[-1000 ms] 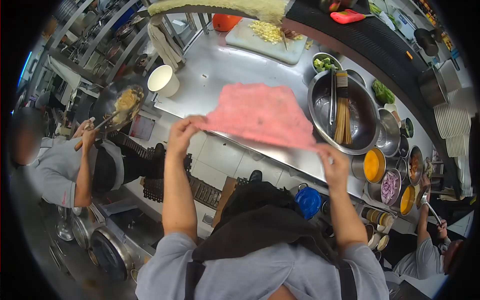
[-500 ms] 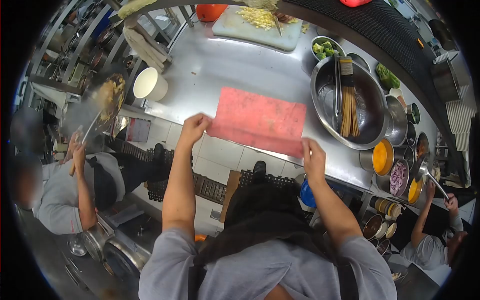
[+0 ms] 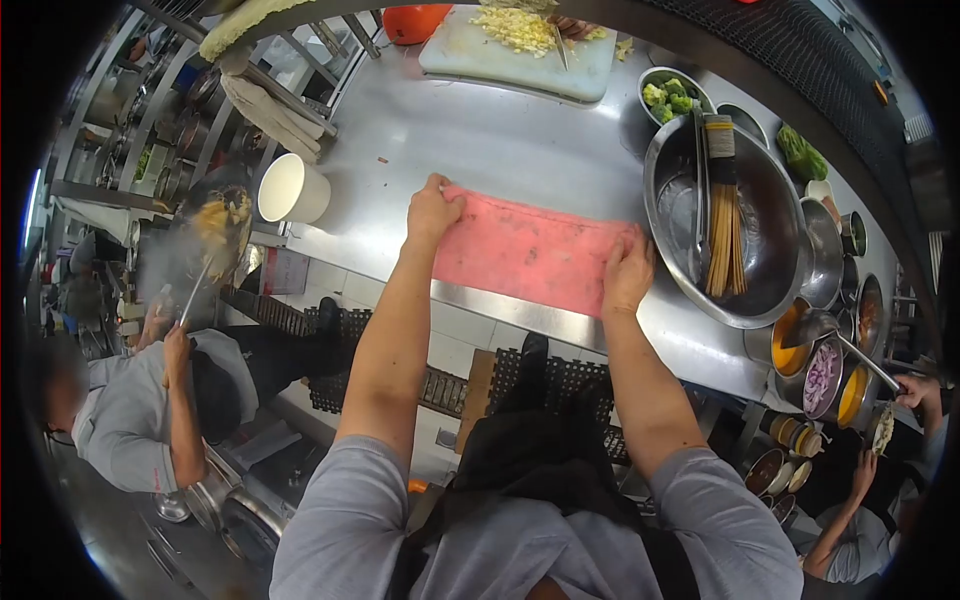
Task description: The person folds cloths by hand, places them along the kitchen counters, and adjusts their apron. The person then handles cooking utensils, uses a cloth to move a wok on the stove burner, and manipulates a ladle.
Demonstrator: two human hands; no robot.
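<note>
A pink cloth (image 3: 530, 250) lies folded into a flat rectangle at the front edge of the steel counter (image 3: 400, 130). My left hand (image 3: 434, 212) pinches its upper left corner. At the cloth's right end, my right hand (image 3: 629, 270) has its fingers closed on the upper right part. To the right of that hand stands a large steel bowl (image 3: 670, 240) with tongs and a bundle of thin sticks (image 3: 725, 230) in it.
A white tub (image 3: 293, 188) stands at the left, and a cutting board (image 3: 480, 65) with chopped food and a knife at the back. Broccoli (image 3: 668, 100) and food containers line the right. One person (image 3: 150, 400) cooks at left; another person (image 3: 850, 510) is at right.
The cloth has come down from the air onto the counter and is now folded narrower. Both hands have moved forward to its far edge, still holding it. The co-worker's ladle at right has shifted.
</note>
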